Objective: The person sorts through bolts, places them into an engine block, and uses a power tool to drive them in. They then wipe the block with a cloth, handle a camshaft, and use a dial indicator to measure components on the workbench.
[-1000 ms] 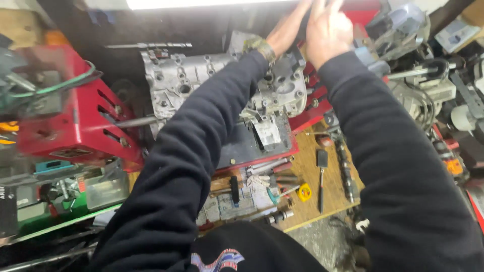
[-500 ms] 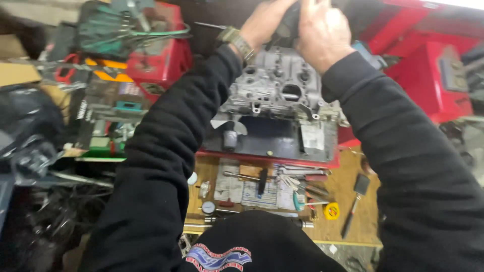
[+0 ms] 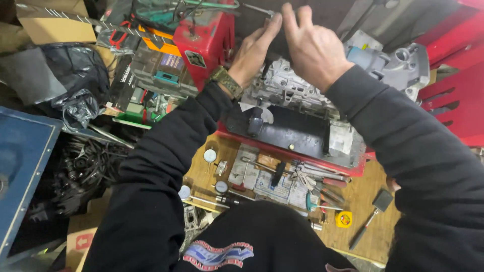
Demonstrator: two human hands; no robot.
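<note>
Head view is looking down past two black sleeves at a cluttered workbench. At the upper centre of the frame the left hand (image 3: 253, 49), wearing a woven olive wristband (image 3: 226, 81), is reaching up with fingers stretched nearly straight, its fingertips touching a thin metal rod (image 3: 258, 10) that is poking out near the top edge. Just beside it the right hand (image 3: 313, 46) is hovering with fingers spread loosely and curled a little, gripping nothing that can be seen. Both hands are hanging over a grey cast-metal engine part (image 3: 290, 90), which is sitting at the centre of the frame on a dark plate (image 3: 290, 131) edged in red.

Left of the hands a red metal box (image 3: 206, 40) is standing, carrying a small dark diamond-shaped label (image 3: 194, 59) on its face. A cardboard box (image 3: 55, 22) is lying in the upper left corner, with a grey plastic bag (image 3: 60, 80) below it. At the lower left another cardboard carton (image 3: 80, 242) is showing a red rectangular label with a white arrow. On the wooden bench (image 3: 373, 236) in the lower centre, round dial gauges (image 3: 210, 155), loose hand tools and a small yellow tape measure (image 3: 344, 219) are lying well apart from the hands.
</note>
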